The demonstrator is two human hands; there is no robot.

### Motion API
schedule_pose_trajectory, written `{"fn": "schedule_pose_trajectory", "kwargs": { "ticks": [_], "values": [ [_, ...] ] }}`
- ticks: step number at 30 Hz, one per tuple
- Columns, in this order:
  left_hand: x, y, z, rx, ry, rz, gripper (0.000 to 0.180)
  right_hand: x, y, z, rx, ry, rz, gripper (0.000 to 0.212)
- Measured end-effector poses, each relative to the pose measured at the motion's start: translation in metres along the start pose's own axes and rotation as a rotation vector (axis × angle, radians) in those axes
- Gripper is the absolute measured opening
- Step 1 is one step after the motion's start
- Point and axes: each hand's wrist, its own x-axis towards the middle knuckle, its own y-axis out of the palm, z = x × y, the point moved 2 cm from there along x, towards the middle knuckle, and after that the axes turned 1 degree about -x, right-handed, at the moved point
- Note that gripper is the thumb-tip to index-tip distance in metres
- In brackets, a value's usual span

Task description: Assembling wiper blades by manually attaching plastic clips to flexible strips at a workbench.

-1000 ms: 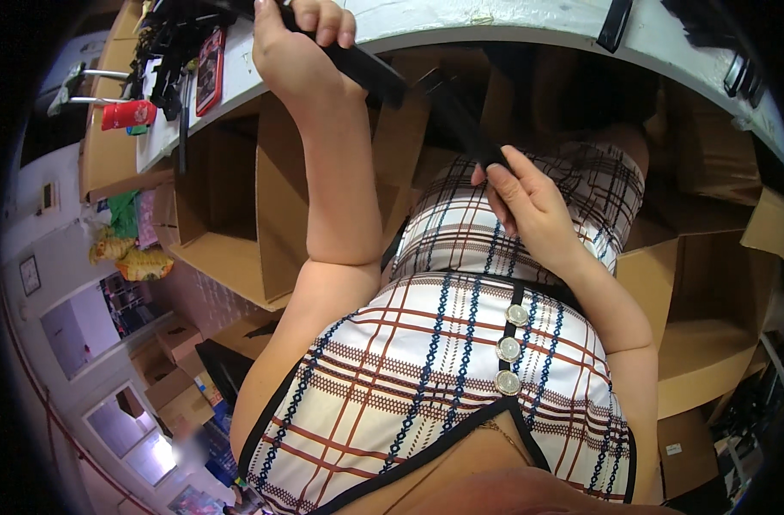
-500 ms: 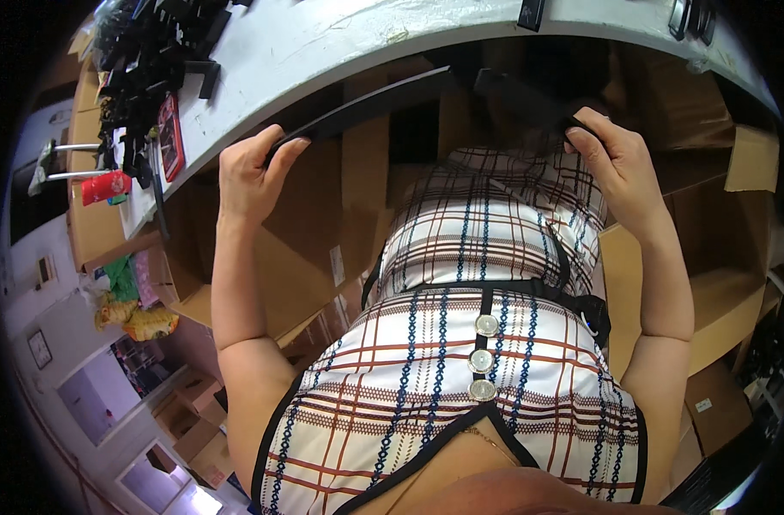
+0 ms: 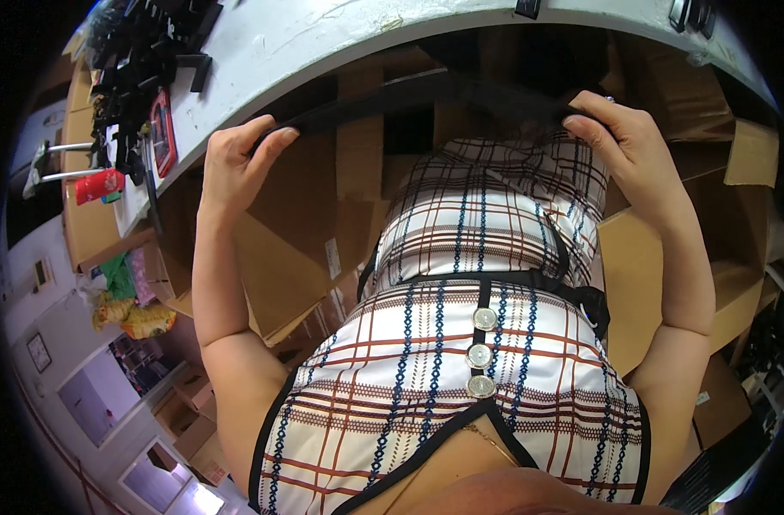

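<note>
A long black strip (image 3: 357, 106) stretches between my two hands, just below the front edge of the white table (image 3: 314, 43). My left hand (image 3: 237, 167) pinches its left end between thumb and fingers. At the other end, my right hand (image 3: 628, 150) grips it in the same way. The strip rises toward its middle; its right half is blurred and dark against the shadow under the table, so I cannot tell whether it is one piece or two. Below it lies my checked dress (image 3: 469, 232) with a black belt.
On the table's left lie a heap of black parts (image 3: 139, 64) and a red-edged phone (image 3: 163, 137). Single black pieces sit at its far edge. Open cardboard boxes (image 3: 293, 249) stand beneath the table on the left, with another open carton (image 3: 666, 275) on the right.
My hands have moved farther apart, the left one leftward and the right one rightward. The gap seen near the strip's middle no longer shows. My grip stays closed on both ends.
</note>
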Motion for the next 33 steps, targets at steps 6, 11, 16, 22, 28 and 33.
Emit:
{"fn": "schedule_pose_trajectory", "kwargs": {
  "ticks": [6,11,16,22,28,33],
  "values": [
    [0.0,-0.007,0.005,-0.127,-0.086,0.017,0.033,-0.002,-0.003,-0.006,0.006,-0.003,-0.068,0.029],
    [0.0,-0.008,0.004,-0.097,-0.079,0.029,0.033,0.002,0.0,-0.002,-0.011,-0.055,-0.054,0.029],
    [0.003,-0.007,0.005,-0.091,-0.045,0.023,0.033,0.002,-0.001,-0.001,-0.043,-0.038,-0.047,0.028],
    [0.008,-0.012,-0.002,0.056,0.052,0.03,0.036,0.0,-0.009,0.009,-0.278,-0.02,0.037,0.028],
    [0.009,-0.013,-0.008,0.18,0.126,0.089,0.039,-0.009,-0.002,0.001,-0.374,-0.113,-0.008,0.025],
    [0.008,-0.006,-0.019,0.287,0.227,0.098,0.041,-0.021,0.012,-0.007,-0.383,-0.134,0.008,0.023]
  ]
}}
